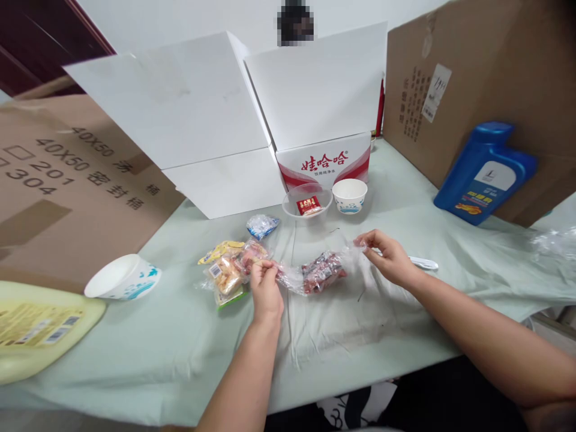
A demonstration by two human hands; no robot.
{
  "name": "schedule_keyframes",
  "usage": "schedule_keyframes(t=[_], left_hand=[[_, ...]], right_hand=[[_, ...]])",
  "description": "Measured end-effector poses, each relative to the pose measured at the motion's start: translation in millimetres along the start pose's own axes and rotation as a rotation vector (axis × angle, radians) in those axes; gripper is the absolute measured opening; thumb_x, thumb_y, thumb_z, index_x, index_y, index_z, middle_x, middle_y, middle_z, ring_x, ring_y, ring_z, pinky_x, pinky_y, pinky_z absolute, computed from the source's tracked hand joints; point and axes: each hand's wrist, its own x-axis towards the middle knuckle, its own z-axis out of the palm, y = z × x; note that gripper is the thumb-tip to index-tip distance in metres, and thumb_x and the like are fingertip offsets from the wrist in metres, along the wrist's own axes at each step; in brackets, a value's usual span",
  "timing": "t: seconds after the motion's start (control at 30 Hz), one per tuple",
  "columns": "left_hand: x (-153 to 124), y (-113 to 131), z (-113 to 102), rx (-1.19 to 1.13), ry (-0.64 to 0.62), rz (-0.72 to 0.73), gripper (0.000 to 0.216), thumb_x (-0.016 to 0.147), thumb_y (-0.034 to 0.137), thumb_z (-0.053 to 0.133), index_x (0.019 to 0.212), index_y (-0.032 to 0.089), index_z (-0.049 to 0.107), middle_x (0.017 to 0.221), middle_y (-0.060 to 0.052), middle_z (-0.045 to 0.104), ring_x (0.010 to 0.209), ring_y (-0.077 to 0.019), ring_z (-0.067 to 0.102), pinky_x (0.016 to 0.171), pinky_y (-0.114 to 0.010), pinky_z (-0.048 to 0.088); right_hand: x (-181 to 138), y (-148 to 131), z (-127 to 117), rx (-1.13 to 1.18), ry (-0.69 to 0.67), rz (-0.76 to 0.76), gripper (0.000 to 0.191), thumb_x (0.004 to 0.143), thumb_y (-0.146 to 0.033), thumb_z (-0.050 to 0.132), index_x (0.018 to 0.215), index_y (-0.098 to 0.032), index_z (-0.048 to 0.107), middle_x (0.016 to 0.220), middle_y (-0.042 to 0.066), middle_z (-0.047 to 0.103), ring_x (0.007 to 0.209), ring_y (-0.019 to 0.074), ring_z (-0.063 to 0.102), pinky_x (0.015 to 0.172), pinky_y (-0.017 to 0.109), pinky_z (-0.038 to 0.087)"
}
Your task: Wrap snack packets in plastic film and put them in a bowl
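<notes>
A clear plastic bag [324, 273] with dark red packaged pieces in it is stretched between my hands, low over the table. My left hand [266, 289] pinches the bag's left end. My right hand [387, 258] pinches its right end, with thumb and fingers together. Just left of my left hand lies a pile of wrapped snacks, among them a packaged bread [227, 275] and a yellow wrapper [220, 252]. Partly behind my right wrist is a slim white object [425, 263], whose kind I cannot make out.
A clear bowl [288, 207] holding a red packet [309, 205] stands by a paper cup [350, 197] before a white carton [324, 162]. A crumpled blue-and-clear wrapper [262, 226] lies nearby. Another paper cup [123, 277] lies tipped left. A blue bottle [483, 174] stands right.
</notes>
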Motion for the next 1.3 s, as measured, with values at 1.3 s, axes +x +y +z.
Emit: schedule_keyframes(t=[1.3], left_hand=[[-48.1,47.4,-6.6,1.135,-0.671,0.504,0.039,0.080,0.024,0.066,0.117,0.021,0.054,0.109,-0.011,0.062,0.097,-0.0282,0.063,0.077,-0.038,0.052]], right_hand=[[-19.3,-26.6,10.3,-0.825,-0.383,-0.169,0.052,0.090,-0.041,0.056,0.135,-0.015,0.048,0.111,0.015,0.066,0.083,0.0266,0.068,0.067,0.036,0.050]])
